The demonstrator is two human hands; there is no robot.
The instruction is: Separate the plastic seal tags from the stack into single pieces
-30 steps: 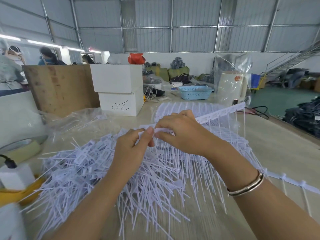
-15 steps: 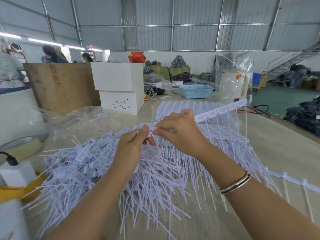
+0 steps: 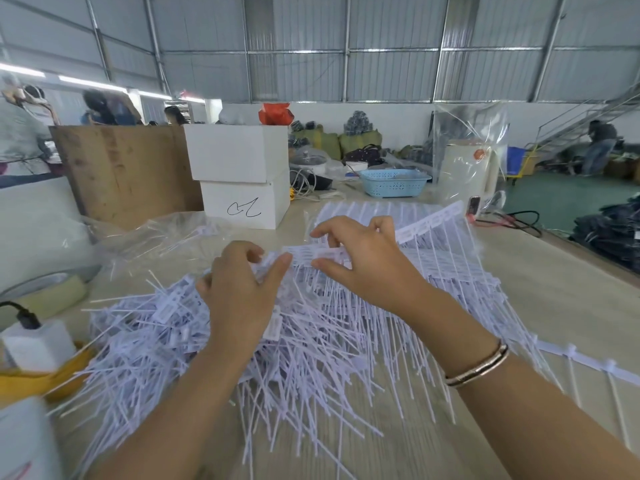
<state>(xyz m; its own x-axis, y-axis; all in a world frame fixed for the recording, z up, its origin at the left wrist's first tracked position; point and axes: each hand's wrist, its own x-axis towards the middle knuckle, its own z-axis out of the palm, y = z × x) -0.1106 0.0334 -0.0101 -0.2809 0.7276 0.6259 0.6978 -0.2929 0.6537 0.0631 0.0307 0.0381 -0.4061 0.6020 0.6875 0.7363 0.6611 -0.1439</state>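
Hundreds of loose white plastic seal tags (image 3: 214,344) lie heaped across a pale wooden table (image 3: 554,306), their thin tails fanning toward the near edge. Beyond the heap, at the far centre, two white cardboard boxes (image 3: 242,174) stand stacked, the lower one marked with a black scribble, with a brown plywood panel (image 3: 121,168) upright to their left and a light blue plastic basket (image 3: 394,181) farther right. A joined strip of tags (image 3: 426,225) rises from the middle of the pile up toward the far right, tails hanging down from it. The right hand (image 3: 363,261), a bracelet (image 3: 478,368) on its wrist, pinches the strip's near end between thumb and curled fingers. The left hand (image 3: 242,285), just left of it, has its thumb against the end tag of the strip and its fingers curled on the tag's far side, gripping it. A second joined strip (image 3: 588,362) lies flat at the right edge of the table.
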